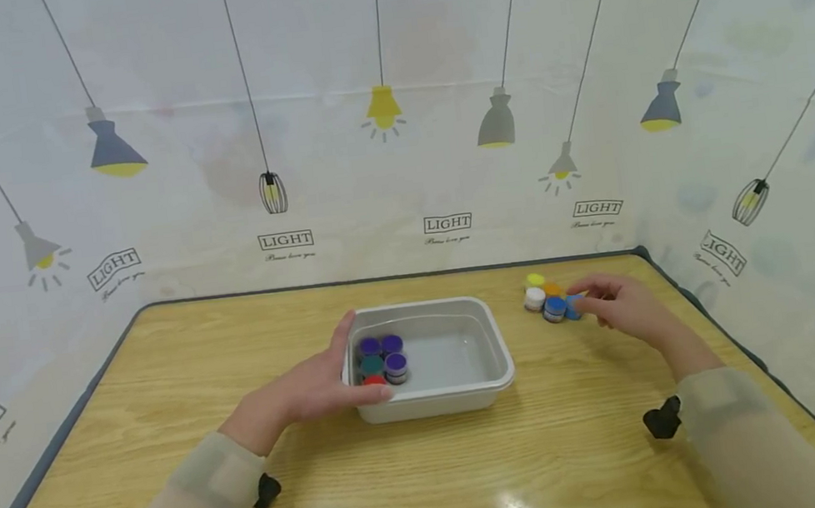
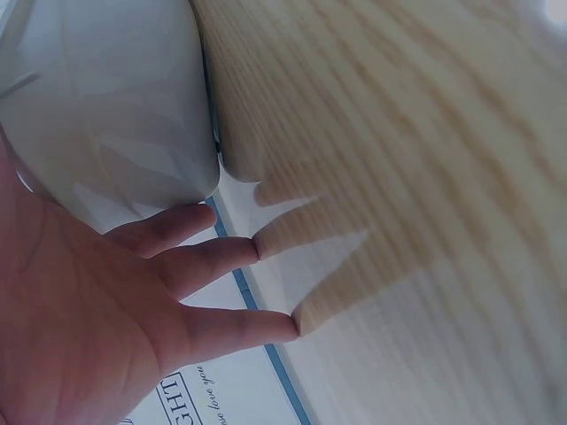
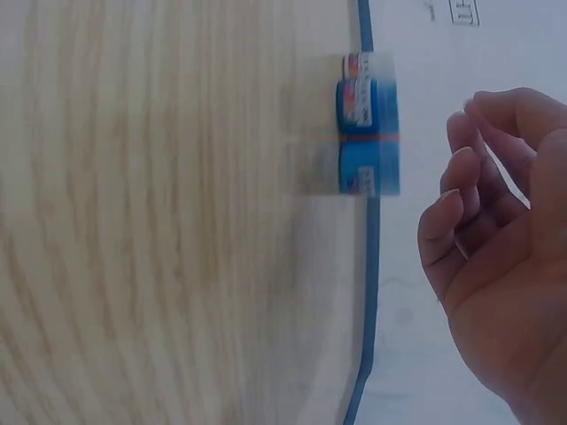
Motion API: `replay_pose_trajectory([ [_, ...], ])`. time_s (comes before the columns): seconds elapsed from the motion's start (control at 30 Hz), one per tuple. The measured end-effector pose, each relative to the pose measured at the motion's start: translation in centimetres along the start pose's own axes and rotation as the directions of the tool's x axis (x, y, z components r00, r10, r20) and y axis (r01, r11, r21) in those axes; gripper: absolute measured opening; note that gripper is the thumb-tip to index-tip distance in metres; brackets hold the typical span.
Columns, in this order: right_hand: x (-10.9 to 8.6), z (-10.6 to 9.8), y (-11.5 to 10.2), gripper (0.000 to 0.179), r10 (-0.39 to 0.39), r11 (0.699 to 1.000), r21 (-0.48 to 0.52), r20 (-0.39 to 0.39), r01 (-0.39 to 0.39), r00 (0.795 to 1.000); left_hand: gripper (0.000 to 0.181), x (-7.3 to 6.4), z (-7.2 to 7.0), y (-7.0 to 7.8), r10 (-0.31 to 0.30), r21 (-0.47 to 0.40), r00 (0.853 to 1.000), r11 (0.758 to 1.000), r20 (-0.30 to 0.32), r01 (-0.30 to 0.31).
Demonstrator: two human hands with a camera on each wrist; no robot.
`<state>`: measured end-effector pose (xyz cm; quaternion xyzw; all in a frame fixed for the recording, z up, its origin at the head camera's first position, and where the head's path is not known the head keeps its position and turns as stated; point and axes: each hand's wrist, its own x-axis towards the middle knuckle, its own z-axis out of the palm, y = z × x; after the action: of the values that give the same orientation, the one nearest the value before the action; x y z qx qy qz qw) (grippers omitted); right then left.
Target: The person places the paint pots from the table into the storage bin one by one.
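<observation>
My left hand (image 1: 311, 386) rests against the left end of a white plastic bin (image 1: 432, 404), its thumb over the near rim. In the left wrist view the fingers are straight and spread beside the bin's outer wall (image 2: 133, 97). Inside, at the left, stand small jars with purple lids (image 1: 392, 344), a teal jar (image 1: 372, 365) and a red one (image 1: 374, 381). Over the light blue jar (image 1: 573, 307) my right hand (image 1: 625, 309) hovers with fingers bent loosely. The right wrist view shows nothing between those fingers, and the jars (image 3: 359, 106) apart from them.
Beside the light blue jar cluster a dark blue jar (image 1: 554, 309), a white jar (image 1: 534, 299), a yellow-lidded jar (image 1: 535, 280) and an orange one (image 1: 553, 290). The wooden table (image 1: 433, 477) ends at a wall hanging (image 1: 333, 128) printed with lamps.
</observation>
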<state>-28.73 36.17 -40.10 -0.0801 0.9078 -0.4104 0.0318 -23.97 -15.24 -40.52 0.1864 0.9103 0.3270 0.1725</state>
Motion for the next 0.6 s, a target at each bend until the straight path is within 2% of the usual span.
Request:
replay_pose_trajectory([
  [0.27, 0.4, -0.4, 2.1, 0.044, 0.037, 0.992, -0.119, -0.006, -0.038, 0.999, 0.141, -0.1, -0.1, 0.2, -0.003, -0.002, 1.000, 1.000, 0.001, 0.003],
  [0.6, 1.4, 0.0, 2.9, 0.048, 0.068, 0.979, -0.197, 0.031, -0.061, 0.997, 0.140, 0.0, 0.0, 0.1, 0.001, -0.005, 1.000, 1.000, 0.002, -0.001],
])
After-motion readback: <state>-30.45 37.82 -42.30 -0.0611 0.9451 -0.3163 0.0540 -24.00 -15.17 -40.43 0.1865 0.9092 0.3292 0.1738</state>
